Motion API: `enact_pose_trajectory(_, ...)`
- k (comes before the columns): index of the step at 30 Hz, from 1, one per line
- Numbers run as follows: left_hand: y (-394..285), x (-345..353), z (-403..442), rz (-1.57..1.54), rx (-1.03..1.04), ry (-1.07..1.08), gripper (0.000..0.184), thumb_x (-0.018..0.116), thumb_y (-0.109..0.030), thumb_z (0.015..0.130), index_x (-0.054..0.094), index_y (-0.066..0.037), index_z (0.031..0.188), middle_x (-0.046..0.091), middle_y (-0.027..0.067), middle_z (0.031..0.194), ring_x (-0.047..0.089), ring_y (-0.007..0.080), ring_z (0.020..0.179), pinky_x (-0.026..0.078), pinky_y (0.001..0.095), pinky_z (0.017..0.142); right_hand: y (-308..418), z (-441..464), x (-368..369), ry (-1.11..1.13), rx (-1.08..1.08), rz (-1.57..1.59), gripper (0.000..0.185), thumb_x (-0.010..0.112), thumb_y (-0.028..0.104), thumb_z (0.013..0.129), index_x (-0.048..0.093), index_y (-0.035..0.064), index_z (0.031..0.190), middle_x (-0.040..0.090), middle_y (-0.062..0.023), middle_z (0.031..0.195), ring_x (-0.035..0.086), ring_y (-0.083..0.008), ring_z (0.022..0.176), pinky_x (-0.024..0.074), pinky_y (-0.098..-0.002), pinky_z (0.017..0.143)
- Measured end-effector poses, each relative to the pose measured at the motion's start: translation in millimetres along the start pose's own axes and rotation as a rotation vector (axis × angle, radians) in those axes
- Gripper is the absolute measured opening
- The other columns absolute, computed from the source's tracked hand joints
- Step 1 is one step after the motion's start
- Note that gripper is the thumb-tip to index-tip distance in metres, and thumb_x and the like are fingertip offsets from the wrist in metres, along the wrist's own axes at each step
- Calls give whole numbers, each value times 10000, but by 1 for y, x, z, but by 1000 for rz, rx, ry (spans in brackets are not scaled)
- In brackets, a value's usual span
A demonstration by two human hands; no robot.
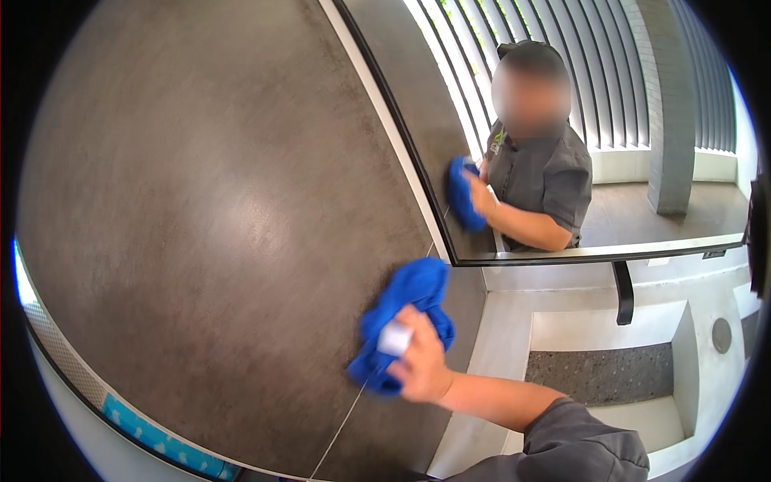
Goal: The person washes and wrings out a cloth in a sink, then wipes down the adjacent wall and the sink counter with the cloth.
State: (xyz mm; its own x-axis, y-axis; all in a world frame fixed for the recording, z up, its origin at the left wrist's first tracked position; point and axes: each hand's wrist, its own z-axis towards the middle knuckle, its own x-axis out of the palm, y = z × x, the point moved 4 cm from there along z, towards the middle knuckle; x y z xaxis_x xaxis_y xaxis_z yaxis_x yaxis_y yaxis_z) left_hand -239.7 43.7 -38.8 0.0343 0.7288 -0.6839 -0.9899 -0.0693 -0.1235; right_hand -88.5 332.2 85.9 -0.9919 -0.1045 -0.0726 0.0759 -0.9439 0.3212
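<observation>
My right hand (422, 357) is closed on a bunched blue cloth (426, 281) and holds it against the large grey tiled wall (201, 201), just below the mirror's lower corner. A small white piece (394, 339), too blurred to identify, shows between the fingers and the cloth. My bare forearm and grey sleeve reach in from the lower right. In the mirror (618, 193) appear a reflected person in a grey shirt and cap and the same blue cloth. I do not see my left hand directly.
The mirror has a thin black frame. Under it a black spout-like fixture (623, 293) projects above a pale recessed basin with a speckled grey surface (598, 375). A round grey disc (721, 336) lies at the right. A turquoise patterned strip (161, 438) runs along the lower left.
</observation>
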Motion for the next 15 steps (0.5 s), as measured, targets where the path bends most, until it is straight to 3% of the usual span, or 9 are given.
enact_pose_trajectory(3, 6, 7, -11, -219, -88, -55, 830, 679, -459, 726, 261, -95, 1344, 262, 258, 1315, 365, 430, 1120, 267, 539, 952, 77, 29, -2, 207, -396, 129, 607, 651, 280, 573, 544, 128, 1150, 497, -125, 1185, 488, -311, 1022, 384, -423, 784)
enact_pose_trajectory(4, 2, 3, -7, -215, -92, -61, 830, 679, -459, 726, 261, -95, 1344, 262, 258, 1315, 365, 430, 1120, 267, 539, 952, 86, 34, 2, 203, -513, 159, 433, 564, 342, 659, 625, 153, 1044, 574, -86, 1085, 541, -281, 891, 402, -435, 775)
enact_pose_trajectory(6, -9, -3, 7, -134, -31, -29, 871, 688, -453, 715, 221, -121, 1370, 265, 253, 1332, 339, 444, 1155, 262, 555, 961, 87, 57, 7, 146, -684, 255, 466, 568, 342, 637, 631, 160, 1061, 575, -78, 1113, 543, -268, 935, 413, -430, 809)
enact_pose_trajectory(8, -5, 5, 2, -95, 1, -82, 901, 691, -456, 706, 196, -129, 1383, 246, 247, 1352, 316, 449, 1179, 254, 565, 966, 80, 88, 3, 221, -636, 180, 466, 569, 321, 631, 632, 157, 1062, 582, -74, 1107, 536, -275, 984, 416, -438, 843)
enact_pose_trajectory(10, -6, 10, -4, -49, 23, -134, 931, 695, -459, 697, 170, -137, 1395, 226, 240, 1372, 293, 453, 1203, 247, 575, 970, 71, 141, -4, 39, -538, 23, 510, 604, 258, 606, 583, 161, 1106, 559, -96, 1057, 534, -286, 968, 416, -429, 818)
enact_pose_trajectory(12, -11, 15, 0, -91, 59, -60, 966, 691, -477, 682, 144, -149, 1407, 197, 232, 1395, 242, 470, 1235, 238, 591, 970, 59, 203, -13, -249, -513, 8, 428, 569, 186, 671, 567, 92, 1089, 543, -149, 1074, 522, -345, 980, 420, -428, 851)
enact_pose_trajectory(15, -20, 26, 0, -122, 82, -135, 969, 695, -480, 667, 163, -139, 1401, 242, 242, 1357, 263, 480, 1209, 261, 588, 954, 33, 279, -24, -340, -403, -22, 385, 451, 241, 823, 527, 12, 1122, 513, -157, 1136, 480, -314, 1063, 395, -372, 904)
